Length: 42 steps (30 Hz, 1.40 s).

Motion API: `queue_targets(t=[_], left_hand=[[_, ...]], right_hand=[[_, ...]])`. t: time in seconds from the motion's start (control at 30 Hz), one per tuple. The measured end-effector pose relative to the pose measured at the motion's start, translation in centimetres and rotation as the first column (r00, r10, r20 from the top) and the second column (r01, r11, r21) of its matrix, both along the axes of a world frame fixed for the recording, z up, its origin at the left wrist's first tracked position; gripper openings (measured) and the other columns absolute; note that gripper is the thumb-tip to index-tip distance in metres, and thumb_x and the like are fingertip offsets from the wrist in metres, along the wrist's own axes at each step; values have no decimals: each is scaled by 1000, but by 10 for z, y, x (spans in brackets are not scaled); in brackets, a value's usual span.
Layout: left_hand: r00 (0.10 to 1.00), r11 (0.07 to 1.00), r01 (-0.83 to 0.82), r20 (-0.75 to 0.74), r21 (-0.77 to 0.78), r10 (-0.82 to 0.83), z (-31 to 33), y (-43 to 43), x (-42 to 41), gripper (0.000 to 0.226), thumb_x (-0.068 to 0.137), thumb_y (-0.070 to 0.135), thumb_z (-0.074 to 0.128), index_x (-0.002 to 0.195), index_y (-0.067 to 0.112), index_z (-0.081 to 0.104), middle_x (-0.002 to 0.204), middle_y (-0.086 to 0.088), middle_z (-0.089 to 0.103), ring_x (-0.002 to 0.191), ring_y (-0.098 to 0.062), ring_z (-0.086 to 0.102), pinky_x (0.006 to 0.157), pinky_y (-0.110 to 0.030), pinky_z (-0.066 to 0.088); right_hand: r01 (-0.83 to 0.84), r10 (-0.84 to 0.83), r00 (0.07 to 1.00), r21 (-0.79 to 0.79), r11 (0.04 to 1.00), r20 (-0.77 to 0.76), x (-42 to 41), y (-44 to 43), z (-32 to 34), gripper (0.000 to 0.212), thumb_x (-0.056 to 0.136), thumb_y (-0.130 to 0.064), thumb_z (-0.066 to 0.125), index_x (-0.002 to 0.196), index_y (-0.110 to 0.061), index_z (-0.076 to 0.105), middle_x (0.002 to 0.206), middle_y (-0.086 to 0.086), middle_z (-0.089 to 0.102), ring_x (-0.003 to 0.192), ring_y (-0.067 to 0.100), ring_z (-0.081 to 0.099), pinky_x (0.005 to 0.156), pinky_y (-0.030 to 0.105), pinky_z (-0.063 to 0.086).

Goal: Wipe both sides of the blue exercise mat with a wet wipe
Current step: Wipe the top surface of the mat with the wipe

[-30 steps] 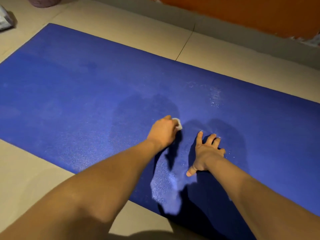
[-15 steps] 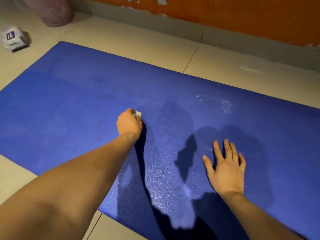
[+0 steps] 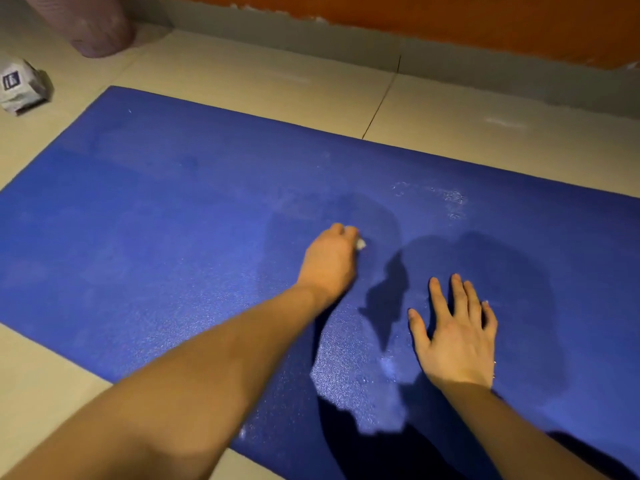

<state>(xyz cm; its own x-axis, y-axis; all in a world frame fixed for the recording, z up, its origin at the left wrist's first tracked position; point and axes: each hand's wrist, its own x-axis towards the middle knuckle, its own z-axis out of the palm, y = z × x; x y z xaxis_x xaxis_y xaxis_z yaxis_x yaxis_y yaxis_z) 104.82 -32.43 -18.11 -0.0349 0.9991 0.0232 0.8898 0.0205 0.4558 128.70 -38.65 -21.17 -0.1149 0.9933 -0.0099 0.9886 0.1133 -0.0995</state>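
Top-side wiping in hand: small white wet wipe (image 3: pixel 361 243) is gripped in left hand (image 3: pixel 330 261) against flat blue foam exercise mat (image 3: pixel 156 237), right hand (image 3: pixel 457 336) laid flat with fingers apart; further strokes, then flipping, judged required.

beige tiled floor (image 3: pixel 242 81), grey skirting (image 3: pixel 346 32), orange wall (image 3: pixel 485 19), dim light

Beige tiled floor (image 3: pixel 242 74); blue exercise mat (image 3: pixel 138 220) lies flat on it — white packet (image 3: pixel 22 86) near its left corner

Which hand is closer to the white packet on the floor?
Left. The left hand is on the mat, right of the packet; the right hand lies farther right.
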Motion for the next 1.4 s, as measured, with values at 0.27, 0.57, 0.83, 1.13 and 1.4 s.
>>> queue_targets(t=[0.27, 0.57, 0.83, 1.13, 1.4], left_hand=[[761, 762, -645, 38, -62, 647, -11, 16, -107, 22, 97, 15, 49, 111, 11, 66, 111, -16, 66, 94, -38, 62, 76, -36, 46], [986, 989, -141, 80, -37, 143, -3, 12, 48, 17, 91, 7, 50, 78, 11, 60, 83, -8, 55, 73, -33, 55, 62, -34, 41], [986, 988, -157, -50, 4, 157, 1, -4, -31, 22, 94, 9, 53, 106, 16, 70, 113, -12, 63, 97, -36, 63, 83, -36, 48], [917, 919, -386, 70, -85, 392, -2, -10, -3, 22, 99, 11, 49, 88, 9, 67, 89, -16, 59, 76, -38, 56, 69, -36, 44], [978, 966, -200, 26, -164, 207, 6, -20, 55, 30, 94, 5, 46, 65, 11, 44, 64, -8, 43, 53, -23, 35, 46, -38, 27]], right_hand=[[3, -3, 1000, 9, 1000, 20, -1, 1, -1, 71, 98, -61, 26, 155, -21, 36, 163, 13, 27, 152, 31, 18, 120, 53, 20], [3, -3, 1000, -8, 1000, 22, -1, 2, -1, 71, 97, -61, 28, 155, -22, 37, 163, 13, 27, 152, 31, 18, 119, 53, 21], [3, -3, 1000, -30, 1000, 11, -1, 3, 0, 72, 96, -63, 25, 154, -22, 39, 163, 13, 27, 152, 31, 18, 119, 53, 21], [-36, 32, 999, -120, 992, -40, 0, 6, 10, 75, 95, -65, 22, 153, -21, 39, 161, 15, 29, 151, 34, 19, 120, 54, 19], [92, -100, 989, -78, 993, -108, 106, -8, 46, 62, 104, -50, 28, 152, -14, 39, 158, 11, 35, 146, 29, 31, 117, 50, 28]])
